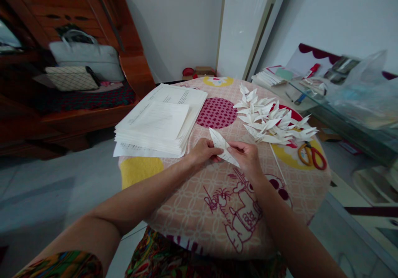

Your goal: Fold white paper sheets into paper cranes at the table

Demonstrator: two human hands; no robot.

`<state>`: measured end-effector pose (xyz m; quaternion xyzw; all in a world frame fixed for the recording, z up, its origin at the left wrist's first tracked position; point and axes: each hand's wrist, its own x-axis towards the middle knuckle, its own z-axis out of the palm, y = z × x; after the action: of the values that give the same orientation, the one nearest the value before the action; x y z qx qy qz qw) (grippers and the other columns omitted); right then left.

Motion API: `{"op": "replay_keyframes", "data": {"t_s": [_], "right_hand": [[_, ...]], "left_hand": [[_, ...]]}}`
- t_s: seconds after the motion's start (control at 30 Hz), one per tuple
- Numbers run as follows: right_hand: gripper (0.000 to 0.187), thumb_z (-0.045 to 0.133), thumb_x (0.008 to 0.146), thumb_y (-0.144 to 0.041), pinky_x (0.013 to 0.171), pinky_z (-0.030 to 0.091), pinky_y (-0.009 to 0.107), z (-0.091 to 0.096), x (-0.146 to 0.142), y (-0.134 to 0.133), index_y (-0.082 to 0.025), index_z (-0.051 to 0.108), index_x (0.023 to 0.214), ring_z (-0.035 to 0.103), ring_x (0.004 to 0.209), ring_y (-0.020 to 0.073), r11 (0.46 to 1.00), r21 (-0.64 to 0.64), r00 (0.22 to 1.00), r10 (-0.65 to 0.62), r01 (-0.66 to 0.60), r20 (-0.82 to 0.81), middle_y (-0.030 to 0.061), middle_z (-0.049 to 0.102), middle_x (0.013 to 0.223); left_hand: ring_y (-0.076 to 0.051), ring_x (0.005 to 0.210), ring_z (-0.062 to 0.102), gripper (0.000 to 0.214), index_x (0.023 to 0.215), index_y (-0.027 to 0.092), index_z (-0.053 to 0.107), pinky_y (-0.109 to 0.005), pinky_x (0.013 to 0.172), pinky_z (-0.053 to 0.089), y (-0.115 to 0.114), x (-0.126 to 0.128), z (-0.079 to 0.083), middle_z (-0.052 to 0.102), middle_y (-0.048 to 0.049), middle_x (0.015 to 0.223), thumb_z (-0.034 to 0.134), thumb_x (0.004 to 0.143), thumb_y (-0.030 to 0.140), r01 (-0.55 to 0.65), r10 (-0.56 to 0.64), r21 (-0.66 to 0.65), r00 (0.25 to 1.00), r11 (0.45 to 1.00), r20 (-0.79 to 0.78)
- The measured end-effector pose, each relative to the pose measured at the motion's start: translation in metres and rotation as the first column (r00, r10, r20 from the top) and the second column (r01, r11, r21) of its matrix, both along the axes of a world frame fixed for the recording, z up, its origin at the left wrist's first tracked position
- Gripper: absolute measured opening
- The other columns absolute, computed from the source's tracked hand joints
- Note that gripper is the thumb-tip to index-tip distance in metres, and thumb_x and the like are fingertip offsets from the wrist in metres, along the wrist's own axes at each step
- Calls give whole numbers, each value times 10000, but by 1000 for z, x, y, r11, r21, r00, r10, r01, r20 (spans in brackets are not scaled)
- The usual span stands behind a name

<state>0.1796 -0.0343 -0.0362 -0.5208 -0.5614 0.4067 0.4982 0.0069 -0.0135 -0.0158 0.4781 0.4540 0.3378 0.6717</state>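
A folded piece of white paper (220, 140) is held above the middle of the cloth-covered round table (186, 203). My left hand (203, 151) pinches its left side between thumb and fingers. On the right side, my right hand (245, 153) grips the same paper, with the fingertips of both hands close together. The paper is creased into a narrow diamond shape, pointed at its upper and lower ends. To the right lies a pile of folded paper cranes (267, 118). A thick stack of white paper sheets (155, 120) sits to the left, with smaller sheets on top.
Scissors (311, 155) with orange and red handles lie at the table's right edge, near a thin white stick (279, 164). A glass-topped stand (342, 116) holding a plastic bag stands at right. A wooden bench (137, 70) with bags is at left.
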Motion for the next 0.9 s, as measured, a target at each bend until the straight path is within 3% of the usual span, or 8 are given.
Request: {"op": "replay_keyframes", "data": {"t_s": [0.23, 0.4, 0.47, 0.53, 0.57, 0.63, 0.73, 0.9], "right_hand": [[284, 644, 737, -223, 649, 542, 305, 2, 15, 8, -175, 807, 963, 710, 706, 210, 984, -81, 973, 169, -157, 160, 57, 795, 854], [279, 604, 762, -165, 635, 516, 268, 10, 21, 10, -180, 809, 950, 707, 700, 187, 970, -112, 928, 238, -214, 288, 44, 796, 839], [269, 594, 769, -145, 622, 506, 263, 11, 20, 10, -195, 812, 919, 703, 687, 183, 966, -108, 899, 259, -236, 353, 30, 793, 814], [260, 599, 775, -130, 633, 506, 275, 11, 19, 11, -206, 815, 898, 707, 695, 193, 966, -83, 866, 258, -247, 428, 30, 792, 804], [252, 607, 778, -126, 653, 510, 286, 10, 18, 11, -209, 815, 893, 712, 714, 202, 969, -60, 850, 240, -240, 470, 37, 792, 816], [226, 631, 783, -124, 693, 509, 307, 9, 16, 12, -209, 816, 882, 714, 756, 219, 975, -6, 807, 186, -221, 561, 59, 792, 844], [185, 654, 798, -132, 718, 487, 318, 8, 13, 13, -204, 812, 859, 689, 773, 218, 973, 63, 718, 118, -220, 686, 81, 774, 848], [163, 638, 804, -100, 731, 449, 319, 10, 10, 8, -188, 772, 774, 622, 805, 216, 961, 163, 637, 18, -223, 770, 86, 702, 820]], "left_hand": [[-150, 523, 667, 336, 686, 69, 668, -250, 531, 512, -2, -3, 0, 722, -129, 637, 627, 860, 353, 222, -248, -203, 962, 954, -111], [-130, 440, 610, 391, 644, 101, 675, -213, 439, 452, -2, -17, -1, 662, -66, 526, 624, 852, 428, 466, -499, -185, 835, 865, -231], [-108, 418, 569, 350, 641, 119, 684, -196, 421, 408, -3, -23, -1, 638, -40, 509, 634, 844, 400, 523, -507, -31, 807, 852, -303], [-97, 467, 567, 226, 709, 136, 724, -192, 460, 409, -3, -26, 0, 652, -27, 561, 661, 824, 320, 472, -366, 254, 854, 844, -370], [-106, 539, 600, 159, 756, 147, 744, -201, 516, 442, -2, -26, -1, 683, -35, 634, 669, 814, 275, 428, -273, 404, 881, 808, -387], [-146, 759, 669, 121, 847, 170, 770, -245, 690, 512, 0, -25, -2, 736, -69, 855, 657, 819, 204, 376, -134, 629, 908, 680, -398], [-183, 978, 674, 210, 942, 190, 780, -311, 883, 516, 4, -22, -8, 730, -97, 1063, 584, 877, 156, 457, -114, 732, 876, 505, -468], [-197, 1015, 670, 275, 1011, 188, 773, -343, 945, 510, 8, -23, -18, 737, -103, 1078, 546, 884, 100, 562, -115, 736, 817, 379, -565]]}}
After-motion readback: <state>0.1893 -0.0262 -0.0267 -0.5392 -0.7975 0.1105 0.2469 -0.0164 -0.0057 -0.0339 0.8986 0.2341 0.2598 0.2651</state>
